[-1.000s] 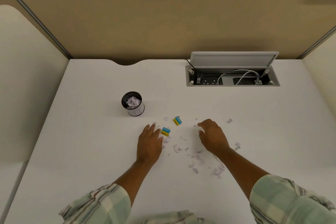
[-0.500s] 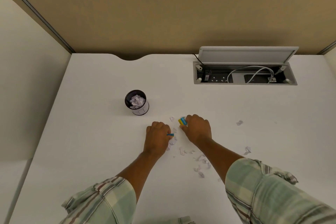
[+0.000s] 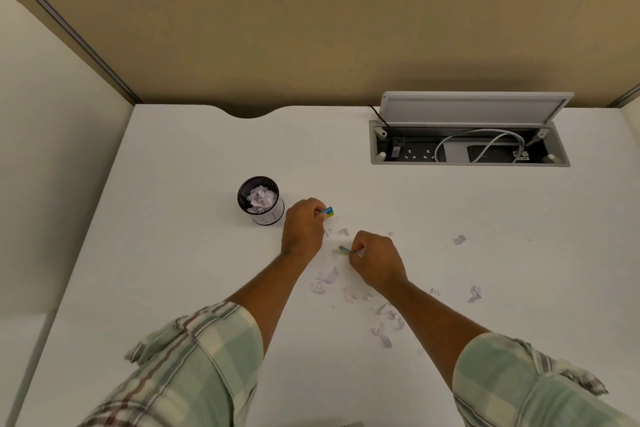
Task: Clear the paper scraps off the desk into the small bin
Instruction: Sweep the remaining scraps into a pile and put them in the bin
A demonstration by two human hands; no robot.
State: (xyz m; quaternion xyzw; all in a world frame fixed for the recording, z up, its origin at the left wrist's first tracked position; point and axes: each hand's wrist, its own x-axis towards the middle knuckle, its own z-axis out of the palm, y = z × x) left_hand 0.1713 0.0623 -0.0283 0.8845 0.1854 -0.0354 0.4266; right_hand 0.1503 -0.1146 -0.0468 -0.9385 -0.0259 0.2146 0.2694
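paper scraps half cleared, both hands pinching coloured bits

paper scraps [image 3: 325,279] lie scattered over the white desk [image 3: 173,253] in the lower middle of the frame, and more of them already fill the small bin [image 3: 259,199], a dark mesh cup standing upright left of centre with its mouth open to the top. it sits just left of the litter, probably so each pinch needs only a short carry.

moving right, the left hand [image 3: 303,227] is just beside the bin, curled closed with its fingertips clamped on a small blue and yellow scrap [image 3: 328,211]. that piece sticks out toward the right of the frame, its long axis roughly level and slightly tilted. the hand looks placed for a short swing left over the rim, though whether it is lifted clear of the desk i cannot tell.

next, the right hand [image 3: 375,260] is low over the desk in the centre, thumb and forefinger closed on a thin blue and yellow sliver [image 3: 343,250]. the sliver is seen nearly edge on, pointing left and a little up the frame toward the other hand. a fingertip pinch suits pieces this flat and small.

below and right of that hand, a trail of white crumpled bits runs down toward the right forearm, each lying any way, with no common direction. further right, two lone scraps [image 3: 460,239] sit well apart from the rest.

by my judgement a good share of the clearing is left.
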